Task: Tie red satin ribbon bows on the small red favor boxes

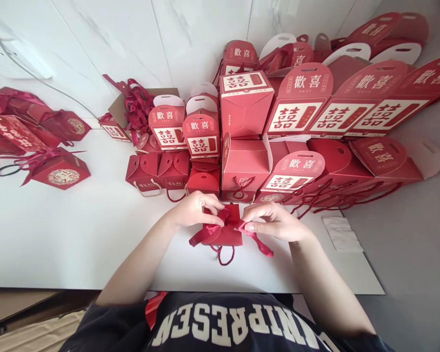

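Note:
A small red gift box (pixel 225 238) stands on the white table right in front of me, a dark red cord handle (pixel 225 261) hanging from its near side. Across its top runs a dark red satin ribbon (pixel 258 244), looped at the middle. My left hand (pixel 201 209) pinches the ribbon's left part between thumb and fingers. On the other side, my right hand (pixel 273 221) grips the ribbon's right part, whose tail hangs down past the box. The ribbon's crossing is partly covered by my fingers.
Stacked red boxes with white labels (pixel 288 117) fill the back right against the wall. An open carton (pixel 119 110) holds loose ribbons. One ribboned box (pixel 60 171) and a pile of others (pixel 22 117) are at left. A folded white tissue (pixel 341 234) lies near the right edge.

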`<state>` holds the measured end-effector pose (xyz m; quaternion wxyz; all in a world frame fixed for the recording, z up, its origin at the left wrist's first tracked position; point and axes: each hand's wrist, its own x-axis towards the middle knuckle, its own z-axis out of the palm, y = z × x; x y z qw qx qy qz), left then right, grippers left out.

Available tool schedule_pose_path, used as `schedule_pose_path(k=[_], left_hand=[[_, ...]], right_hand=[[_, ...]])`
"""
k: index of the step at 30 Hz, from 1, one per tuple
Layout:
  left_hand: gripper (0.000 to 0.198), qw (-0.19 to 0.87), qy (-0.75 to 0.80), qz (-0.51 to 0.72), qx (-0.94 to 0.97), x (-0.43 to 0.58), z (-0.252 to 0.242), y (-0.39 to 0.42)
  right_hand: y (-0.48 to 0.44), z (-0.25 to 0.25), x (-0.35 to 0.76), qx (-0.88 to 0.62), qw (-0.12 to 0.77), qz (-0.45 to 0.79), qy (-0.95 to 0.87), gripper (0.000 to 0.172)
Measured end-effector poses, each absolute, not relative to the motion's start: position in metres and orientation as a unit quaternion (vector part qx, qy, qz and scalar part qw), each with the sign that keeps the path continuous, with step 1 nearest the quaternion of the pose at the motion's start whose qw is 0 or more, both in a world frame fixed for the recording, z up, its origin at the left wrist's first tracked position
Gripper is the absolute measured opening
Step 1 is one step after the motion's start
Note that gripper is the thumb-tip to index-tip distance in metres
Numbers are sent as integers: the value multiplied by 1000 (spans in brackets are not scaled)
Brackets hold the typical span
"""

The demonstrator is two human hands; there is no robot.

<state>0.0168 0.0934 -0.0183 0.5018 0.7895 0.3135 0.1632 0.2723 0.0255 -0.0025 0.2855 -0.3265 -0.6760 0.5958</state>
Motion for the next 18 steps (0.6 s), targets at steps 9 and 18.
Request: schedule_pose_path(k=[9,18], left_hand=[[24,519,300,133,790,17,-4,88],[20,468,318,173,806,17,-9,82]], right_hand=[[26,-8,241,-376,310,388,-783,25],[18,-6,239,-423,335,313,-782,29]])
